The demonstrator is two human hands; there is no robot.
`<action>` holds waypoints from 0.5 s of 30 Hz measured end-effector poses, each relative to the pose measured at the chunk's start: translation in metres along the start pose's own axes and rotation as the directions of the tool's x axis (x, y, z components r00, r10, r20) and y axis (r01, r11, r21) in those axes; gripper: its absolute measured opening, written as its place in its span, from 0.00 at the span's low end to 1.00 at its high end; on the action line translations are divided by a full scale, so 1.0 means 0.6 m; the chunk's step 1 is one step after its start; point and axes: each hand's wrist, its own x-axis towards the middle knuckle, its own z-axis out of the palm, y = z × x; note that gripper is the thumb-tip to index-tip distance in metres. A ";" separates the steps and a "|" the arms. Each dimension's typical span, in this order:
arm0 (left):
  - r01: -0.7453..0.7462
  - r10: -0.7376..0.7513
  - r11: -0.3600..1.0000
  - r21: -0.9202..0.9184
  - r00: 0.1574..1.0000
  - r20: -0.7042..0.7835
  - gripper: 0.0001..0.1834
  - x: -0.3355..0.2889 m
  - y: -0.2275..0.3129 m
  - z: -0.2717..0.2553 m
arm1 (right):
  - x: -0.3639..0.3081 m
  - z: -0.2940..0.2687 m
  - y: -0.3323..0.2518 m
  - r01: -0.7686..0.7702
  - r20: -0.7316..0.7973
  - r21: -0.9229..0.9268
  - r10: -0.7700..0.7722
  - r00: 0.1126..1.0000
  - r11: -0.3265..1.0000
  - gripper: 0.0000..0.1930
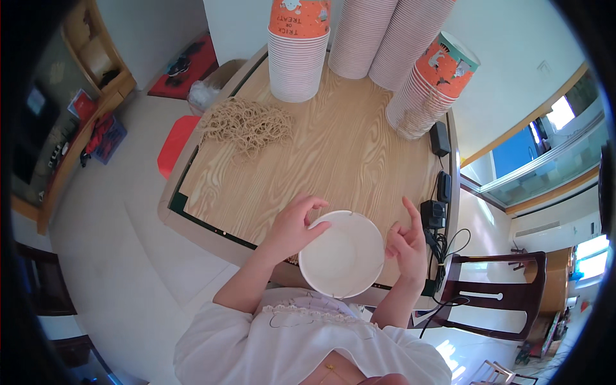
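A white paper bucket (pixel 341 254) faces me with its mouth up at the table's near edge, its inside bare. My left hand (pixel 294 226) is at its left rim, thumb over the edge and index finger curved above it; the other fingers are partly hidden. Beside the right wall is my right hand (pixel 407 249), index finger stretched out and the thumb and other fingers drawn together. Whatever they pinch, if anything, is too small to make out. Thin strands seem to lie at the bucket's far and near rim. A tangled heap of tan twine (pixel 247 125) lies at the far left of the table.
Nested paper buckets form an orange-topped stack (pixel 298 61), tall white stacks (pixel 362 38) and a leaning stack (pixel 427 90) at the back. Black power adapters (pixel 433 213) and cables line the table's right edge. A dark wooden chair (pixel 497 295) stands right, a red stool (pixel 176 146) left.
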 end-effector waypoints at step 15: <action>0.158 -0.194 0.974 -0.164 0.953 -0.234 0.12 0.001 -0.052 -0.009 | 0.026 -0.037 0.075 -0.092 0.078 0.007 0.091 0.993 0.996 0.28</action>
